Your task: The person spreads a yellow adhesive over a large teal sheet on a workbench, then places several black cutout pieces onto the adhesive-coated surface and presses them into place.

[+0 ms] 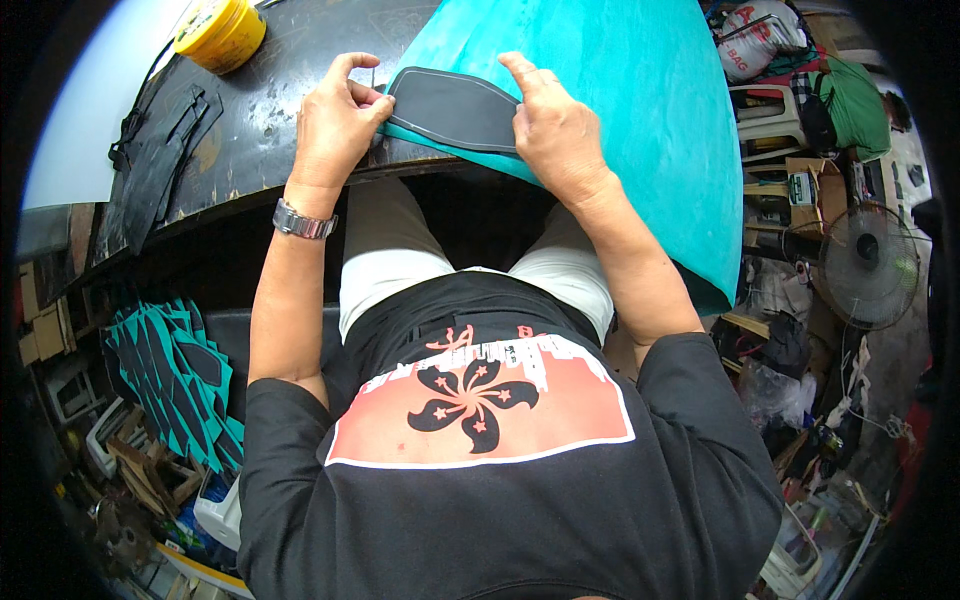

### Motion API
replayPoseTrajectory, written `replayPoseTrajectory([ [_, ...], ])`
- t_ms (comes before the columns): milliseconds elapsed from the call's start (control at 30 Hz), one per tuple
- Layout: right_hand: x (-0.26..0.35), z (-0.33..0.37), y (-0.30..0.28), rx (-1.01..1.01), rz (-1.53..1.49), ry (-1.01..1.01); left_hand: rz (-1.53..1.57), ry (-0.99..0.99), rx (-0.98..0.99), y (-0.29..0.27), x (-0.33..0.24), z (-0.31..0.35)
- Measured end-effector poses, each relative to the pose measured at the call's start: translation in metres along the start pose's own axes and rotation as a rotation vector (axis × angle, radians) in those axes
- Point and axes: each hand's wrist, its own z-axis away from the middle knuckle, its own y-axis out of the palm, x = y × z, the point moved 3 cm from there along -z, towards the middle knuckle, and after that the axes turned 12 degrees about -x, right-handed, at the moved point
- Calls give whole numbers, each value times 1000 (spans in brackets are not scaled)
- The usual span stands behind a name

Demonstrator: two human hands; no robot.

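A flat black panel [452,108] with rounded corners and a pale line running just inside its edge lies over the near edge of a large teal sheet [640,130]. My left hand [340,118] pinches the panel's left end between thumb and fingers, its index finger raised and bent. At the right end, my right hand [560,130] grips the panel's edge with curled fingers, the index finger pointing up and away. Part of that end is hidden by the hand. The teal sheet drapes over the table's front edge on the right.
Under the sheet is a dark, scuffed table [300,50]. A yellow tub [222,35] stands at its far left, with black scraps [175,150] nearby. Low on the left hangs a pile of teal-edged black cut pieces [175,380]. Clutter and a fan [868,265] fill the right side.
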Motion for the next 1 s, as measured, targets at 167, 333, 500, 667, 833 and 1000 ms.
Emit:
replayPoseTrajectory([
  [167, 10, -1, 3, -28, 176, -65, -35, -19, 4, 1, 1, -5],
  [333, 18, 5, 4, -2, 262, -107, -67, -17, 14, 1, -2, -3],
  [500, 17, 8, -9, -19, 437, -127, -297, 79, -9, 1, -9, -1],
  [667, 1, -27, -25, -155, 385, -92, -272, 580, -27, 6, -16, 11],
  [833, 47, -66, 62, -330, -268, -93, -366, 687, 213, 24, -9, 35],
  [1000, 55, -58, 134, -87, -406, 131, -482, 667, 248, 25, 0, 32],
])
